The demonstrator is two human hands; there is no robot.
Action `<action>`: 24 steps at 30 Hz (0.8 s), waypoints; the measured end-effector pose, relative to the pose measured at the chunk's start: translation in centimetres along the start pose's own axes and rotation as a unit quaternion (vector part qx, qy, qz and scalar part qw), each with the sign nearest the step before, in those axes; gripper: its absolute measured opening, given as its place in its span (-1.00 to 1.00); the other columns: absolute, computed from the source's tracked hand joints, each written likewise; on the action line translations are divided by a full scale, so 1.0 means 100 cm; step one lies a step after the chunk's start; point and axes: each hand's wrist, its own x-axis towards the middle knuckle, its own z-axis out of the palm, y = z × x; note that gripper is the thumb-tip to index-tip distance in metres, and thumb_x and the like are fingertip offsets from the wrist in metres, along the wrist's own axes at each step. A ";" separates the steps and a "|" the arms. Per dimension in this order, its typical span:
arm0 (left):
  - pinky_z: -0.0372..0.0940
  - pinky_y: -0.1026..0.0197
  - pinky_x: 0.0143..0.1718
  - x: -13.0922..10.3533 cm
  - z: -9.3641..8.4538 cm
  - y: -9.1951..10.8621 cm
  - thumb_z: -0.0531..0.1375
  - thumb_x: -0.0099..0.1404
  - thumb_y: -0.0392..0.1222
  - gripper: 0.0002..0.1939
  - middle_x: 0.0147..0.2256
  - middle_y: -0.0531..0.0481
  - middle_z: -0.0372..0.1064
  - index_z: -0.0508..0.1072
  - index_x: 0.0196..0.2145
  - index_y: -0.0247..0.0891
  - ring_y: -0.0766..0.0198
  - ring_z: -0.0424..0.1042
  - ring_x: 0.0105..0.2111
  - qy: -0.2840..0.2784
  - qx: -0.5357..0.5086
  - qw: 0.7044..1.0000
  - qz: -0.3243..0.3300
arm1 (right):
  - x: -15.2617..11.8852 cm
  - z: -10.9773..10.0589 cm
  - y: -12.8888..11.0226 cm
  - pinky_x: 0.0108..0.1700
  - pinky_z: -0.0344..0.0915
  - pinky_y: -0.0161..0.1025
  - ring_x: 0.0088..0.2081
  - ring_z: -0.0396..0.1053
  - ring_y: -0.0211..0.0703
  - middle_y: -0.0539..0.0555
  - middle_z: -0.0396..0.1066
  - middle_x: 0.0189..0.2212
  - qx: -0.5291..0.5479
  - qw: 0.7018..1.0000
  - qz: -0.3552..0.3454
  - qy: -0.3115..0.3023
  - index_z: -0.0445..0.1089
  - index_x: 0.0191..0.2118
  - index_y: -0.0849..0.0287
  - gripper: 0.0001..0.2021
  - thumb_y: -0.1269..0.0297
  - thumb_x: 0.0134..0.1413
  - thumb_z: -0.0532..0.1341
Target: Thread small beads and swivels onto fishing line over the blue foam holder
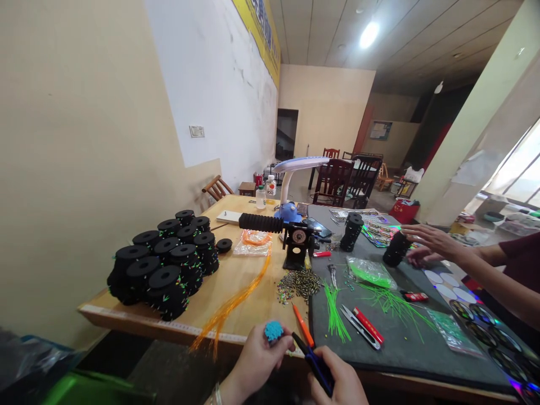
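Observation:
My left hand (264, 353), low in the middle of the view, is closed around a turquoise bundle (274, 331) with a knobbly end. Just beside it, my right hand (337, 377) grips a dark blue-and-black hand tool (317, 368). The tool's black end reaches toward my left fingers; its exact kind is unclear. An orange pointed stick (302, 325) meets the tool near my right fingertips, and I cannot tell if it is held or lying there. Beyond my hands are a pile of small metallic beads (300, 284) and a strand of orange fibres (240, 292).
Black spools (164, 278) are stacked at left. A black clamp device (296, 247) and a blue-white lamp (289, 208) stand centrally. Green strands (335, 315), thread snips (358, 326) and a red lighter (369, 325) lie on the grey mat. A co-worker's hands (439, 242) touch a black spool (395, 249).

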 end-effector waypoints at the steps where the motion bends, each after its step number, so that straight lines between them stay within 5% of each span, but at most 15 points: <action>1: 0.07 0.36 -0.67 0.000 0.000 0.000 0.33 0.03 -0.01 -0.66 -0.56 -0.02 0.45 0.41 -0.40 -0.35 0.44 0.16 -0.71 -0.002 0.003 1.000 -0.001 | 0.000 0.001 0.001 -0.34 0.24 -0.33 -0.44 0.34 -0.16 0.00 0.41 -0.47 0.006 1.000 0.004 0.000 0.37 -0.33 0.15 -0.86 0.28 -0.08 0.16; 9: 0.11 0.31 -0.60 -0.002 0.001 0.003 0.31 0.03 0.00 -0.67 -0.59 0.03 0.39 0.42 -0.40 -0.34 0.39 0.19 -0.66 -0.037 0.012 0.999 -0.022 | 0.002 0.003 0.017 -0.38 0.13 -0.36 -0.47 0.12 -0.27 -0.11 0.13 -0.57 0.204 0.978 0.044 -0.028 0.26 -0.44 0.16 -0.84 0.19 -0.07 0.19; 12: 0.11 0.30 -0.58 -0.003 0.002 0.005 0.29 0.04 -0.03 -0.73 -0.61 0.04 0.36 0.42 -0.45 -0.32 0.36 0.19 -0.64 -0.045 0.028 0.998 -0.027 | 0.002 0.008 0.017 -0.47 0.07 -0.39 -0.53 0.08 -0.32 -0.14 0.09 -0.60 0.344 0.933 0.094 -0.045 0.24 -0.46 0.15 -0.76 0.12 -0.13 0.26; 17: 0.23 0.24 -0.40 -0.007 0.003 0.006 0.26 0.09 -0.12 -0.82 -0.58 0.02 0.35 0.40 -0.49 -0.28 0.24 0.32 -0.50 -0.042 0.052 0.997 0.027 | 0.003 0.015 0.007 -0.63 -0.26 -0.48 -0.67 -0.12 -0.49 -0.19 0.07 -0.65 0.522 0.817 0.231 -0.085 0.24 -0.41 0.15 -0.65 0.08 -0.22 0.36; 24: 0.27 0.21 -0.34 -0.007 0.003 -0.008 0.24 0.12 -0.10 -0.81 -0.55 0.01 0.33 0.40 -0.49 -0.28 0.20 0.35 -0.46 -0.031 0.061 0.996 0.051 | 0.007 0.014 -0.005 -0.62 -0.26 -0.54 -0.66 0.01 -0.53 -0.15 0.16 -0.63 0.592 0.747 0.293 -0.074 0.33 -0.39 0.22 -0.59 0.09 -0.33 0.43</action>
